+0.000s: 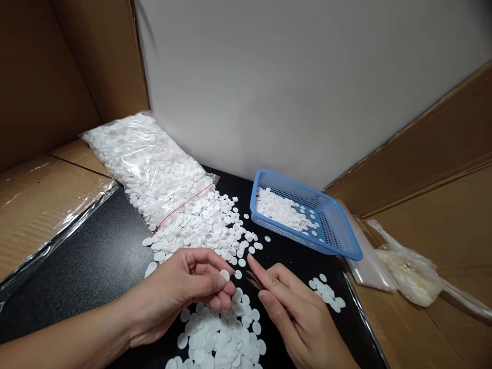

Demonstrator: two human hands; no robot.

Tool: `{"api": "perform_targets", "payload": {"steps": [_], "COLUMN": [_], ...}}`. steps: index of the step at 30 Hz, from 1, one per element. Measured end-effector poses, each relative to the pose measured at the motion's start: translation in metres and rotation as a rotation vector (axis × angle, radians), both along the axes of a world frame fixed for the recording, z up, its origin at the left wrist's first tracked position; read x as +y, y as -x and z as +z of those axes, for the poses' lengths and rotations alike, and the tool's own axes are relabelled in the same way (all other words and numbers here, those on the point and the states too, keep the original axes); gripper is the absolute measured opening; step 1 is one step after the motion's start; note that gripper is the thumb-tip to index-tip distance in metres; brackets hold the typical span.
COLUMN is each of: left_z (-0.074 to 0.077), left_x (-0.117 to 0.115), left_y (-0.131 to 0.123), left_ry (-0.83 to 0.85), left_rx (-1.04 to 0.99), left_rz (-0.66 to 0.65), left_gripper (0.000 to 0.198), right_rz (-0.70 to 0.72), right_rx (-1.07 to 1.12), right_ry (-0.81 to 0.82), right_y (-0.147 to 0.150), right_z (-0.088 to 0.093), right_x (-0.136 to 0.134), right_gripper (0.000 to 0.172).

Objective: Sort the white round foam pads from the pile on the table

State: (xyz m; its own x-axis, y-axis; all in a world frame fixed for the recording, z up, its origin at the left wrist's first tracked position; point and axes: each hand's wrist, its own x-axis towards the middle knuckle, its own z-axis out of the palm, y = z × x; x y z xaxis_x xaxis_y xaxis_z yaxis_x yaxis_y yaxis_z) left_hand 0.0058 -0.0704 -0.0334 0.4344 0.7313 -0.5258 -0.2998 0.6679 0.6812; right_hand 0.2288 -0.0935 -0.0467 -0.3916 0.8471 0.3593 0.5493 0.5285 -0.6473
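Between the thumb and fingers of my left hand (pixel 192 282) is a small white disc (pixel 225 275). My right hand (pixel 295 312) grips tweezers (pixel 253 279), their tips pointing left toward the disc and apart from it. Below and between my hands lies a pile of white discs (pixel 219 338). Behind my left hand, more loose discs (pixel 207 220) spill from the mouth of a clear plastic bag (pixel 146 159) full of them.
A blue basket (pixel 348 225) with white discs inside stands at the back right of the black table (pixel 84 241). A small group of discs (pixel 326 293) lies right of my right hand. Plastic bags (pixel 411 271) rest on cardboard at the right. Cardboard walls rise at both sides.
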Motion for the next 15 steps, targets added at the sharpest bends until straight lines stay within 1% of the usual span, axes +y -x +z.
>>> {"api": "perform_targets", "payload": {"steps": [5, 11, 15], "left_z": [0.000, -0.001, -0.002], "left_x": [0.001, 0.002, 0.003], "left_y": [0.000, -0.002, -0.002], "left_ry": [-0.011, 0.006, -0.042], "left_rx": [0.013, -0.001, 0.037], "left_rz": [0.008, 0.012, -0.029], "left_gripper": [0.034, 0.035, 0.038], "right_rz": [-0.015, -0.007, -0.006], "right_rx": [0.056, 0.065, 0.042], "right_ry": [-0.058, -0.073, -0.066], "right_y": [0.003, 0.003, 0.004], "right_z": [-0.007, -0.012, -0.014], "right_x": [-0.002, -0.007, -0.008], "right_gripper": [0.046, 0.048, 0.048]}}
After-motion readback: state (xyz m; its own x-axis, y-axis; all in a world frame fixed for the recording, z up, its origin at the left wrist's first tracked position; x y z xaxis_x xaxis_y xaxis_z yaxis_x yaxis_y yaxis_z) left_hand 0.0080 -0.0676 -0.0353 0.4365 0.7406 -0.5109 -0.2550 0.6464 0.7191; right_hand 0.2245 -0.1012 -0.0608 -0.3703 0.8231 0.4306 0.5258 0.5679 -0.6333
